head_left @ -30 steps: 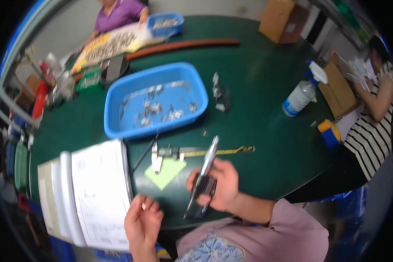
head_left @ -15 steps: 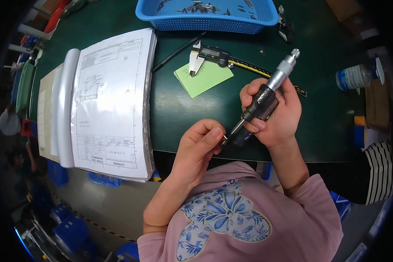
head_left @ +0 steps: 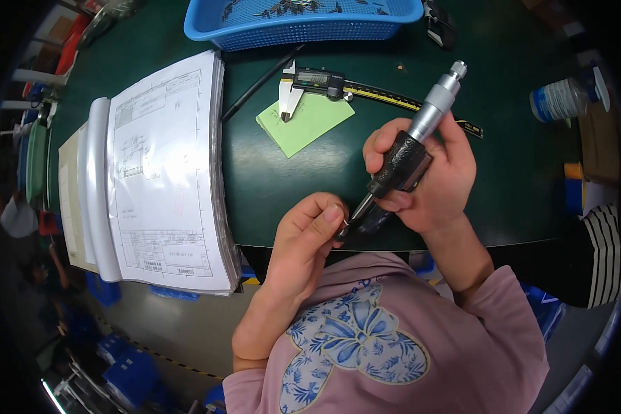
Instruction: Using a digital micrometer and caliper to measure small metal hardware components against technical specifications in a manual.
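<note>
A: Since half a second ago hardly anything has shifted: the hands sit in the same spot over the near edge of the green table (head_left: 517, 172), and the tool keeps the same slant. The left thumb and forefinger seem a touch tighter at the tip.

B: What does the right hand (head_left: 431, 176) have?

A: A micrometer-type gauge (head_left: 410, 152), black grip in the middle, silver thimble pointing up and away. The fingers are curled fully round the black body, thumb laid over the front. A firm wrap, no gap.

B: And the left hand (head_left: 307, 238)?

A: Its fingers are pinched together at the thin metal tip of the gauge, thumb against forefinger. Something small may be between them, but it is too tiny to tell. The other fingers are folded into the palm.

B: Where is all this?

A: Just above the table's near edge, in front of the person's pink flowered top. Beyond lie a green paper slip (head_left: 303, 123) with a digital caliper (head_left: 317, 81) partly resting on it, a black pen (head_left: 259, 83) beside that, a blue tray (head_left: 303, 26) of small metal parts farther back, and an open binder of drawings (head_left: 162, 172) to the left
</note>
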### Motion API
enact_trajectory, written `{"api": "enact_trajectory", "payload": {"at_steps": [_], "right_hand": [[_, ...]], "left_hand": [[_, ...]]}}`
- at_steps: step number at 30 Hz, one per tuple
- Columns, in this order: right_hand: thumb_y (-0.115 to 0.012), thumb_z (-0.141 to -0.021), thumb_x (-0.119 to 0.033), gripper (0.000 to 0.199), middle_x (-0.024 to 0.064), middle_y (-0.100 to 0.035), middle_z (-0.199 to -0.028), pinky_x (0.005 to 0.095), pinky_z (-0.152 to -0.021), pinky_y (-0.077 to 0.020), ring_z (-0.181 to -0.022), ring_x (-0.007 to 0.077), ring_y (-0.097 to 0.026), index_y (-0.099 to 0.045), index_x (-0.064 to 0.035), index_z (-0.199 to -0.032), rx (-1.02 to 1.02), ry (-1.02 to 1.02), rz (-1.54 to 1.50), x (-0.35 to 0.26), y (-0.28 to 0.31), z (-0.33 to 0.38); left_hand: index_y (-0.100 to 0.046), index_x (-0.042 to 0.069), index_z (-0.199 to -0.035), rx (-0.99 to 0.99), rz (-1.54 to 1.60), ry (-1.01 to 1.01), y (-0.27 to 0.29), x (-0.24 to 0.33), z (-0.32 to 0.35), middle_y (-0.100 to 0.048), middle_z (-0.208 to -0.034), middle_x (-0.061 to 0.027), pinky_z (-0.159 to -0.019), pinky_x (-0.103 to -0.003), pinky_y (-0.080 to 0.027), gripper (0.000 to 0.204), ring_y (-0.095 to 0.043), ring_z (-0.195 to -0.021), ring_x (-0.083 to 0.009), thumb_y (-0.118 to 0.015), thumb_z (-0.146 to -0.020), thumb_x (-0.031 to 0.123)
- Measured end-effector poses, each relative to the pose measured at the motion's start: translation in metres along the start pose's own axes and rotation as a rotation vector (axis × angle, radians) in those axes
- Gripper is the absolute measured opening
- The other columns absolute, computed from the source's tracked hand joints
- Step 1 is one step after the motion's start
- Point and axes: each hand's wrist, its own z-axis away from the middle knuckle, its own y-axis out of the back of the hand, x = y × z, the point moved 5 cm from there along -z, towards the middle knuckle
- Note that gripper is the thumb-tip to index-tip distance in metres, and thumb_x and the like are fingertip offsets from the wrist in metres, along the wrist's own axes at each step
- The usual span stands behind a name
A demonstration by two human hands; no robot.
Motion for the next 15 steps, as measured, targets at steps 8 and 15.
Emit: {"api": "enact_trajectory", "payload": {"at_steps": [8,15], "right_hand": [[-0.015,-0.083,-0.052,0.063,0.0145,-0.051,-0.07,0.0213,-0.03,-0.0317,-0.033,0.0109,-0.033,-0.049,0.0011,-0.077,0.002,0.046,0.076,0.0009,-0.0023,0.0009],[-0.024,-0.082,-0.054,0.065,0.0147,-0.056,-0.065,0.0192,-0.032,-0.0329,-0.034,0.0104,-0.041,-0.054,0.0034,-0.078,-0.081,0.1,0.023,0.0039,0.0027,-0.0006]], "left_hand": [[-0.052,0.003,-0.084,0.045,0.007,-0.014,0.0036,-0.0003,0.0019,-0.049,-0.073,0.0009,-0.058,-0.018,-0.033,0.013,-0.042,-0.065,-0.0051,-0.052,-0.081,0.016],[-0.051,0.003,-0.083,0.01,0.02,-0.003,0.0034,-0.0026,0.0007,-0.05,-0.074,-0.0001,-0.059,-0.018,-0.033,0.013,-0.042,-0.065,-0.0054,-0.052,-0.081,0.015]]}}
